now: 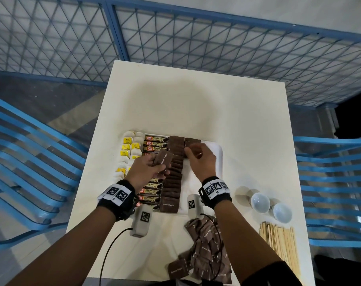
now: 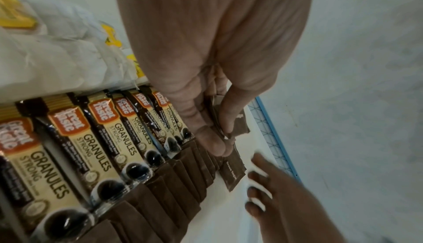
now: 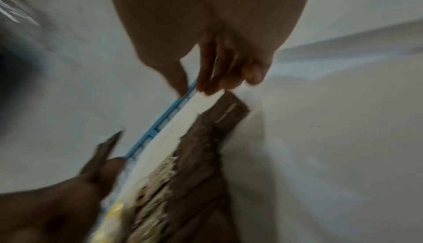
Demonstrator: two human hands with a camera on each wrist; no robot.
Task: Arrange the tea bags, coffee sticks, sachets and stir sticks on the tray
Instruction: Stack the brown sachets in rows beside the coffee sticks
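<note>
A white tray [image 1: 214, 153] holds tea bags [image 1: 127, 147] with yellow tags at its left, then a column of coffee sticks [image 1: 154, 143], then an overlapping column of brown sugar sachets [image 1: 173, 182]. My left hand [image 1: 161, 168] grips a small stack of brown sachets [image 1: 164, 158] above that column; the left wrist view shows the stack [image 2: 240, 124] pinched between thumb and fingers. My right hand [image 1: 191, 153] reaches over the top of a short second sachet column [image 1: 193, 140]. Its fingers [image 3: 206, 87] hang apart with nothing between them, just above a sachet [image 3: 228, 109].
A loose pile of brown sachets [image 1: 206, 250] lies at the table's near edge. Wooden stir sticks [image 1: 278, 244] lie at the near right, with two white bowls [image 1: 260, 203] beside them. Blue chairs stand on both sides and a blue mesh fence behind.
</note>
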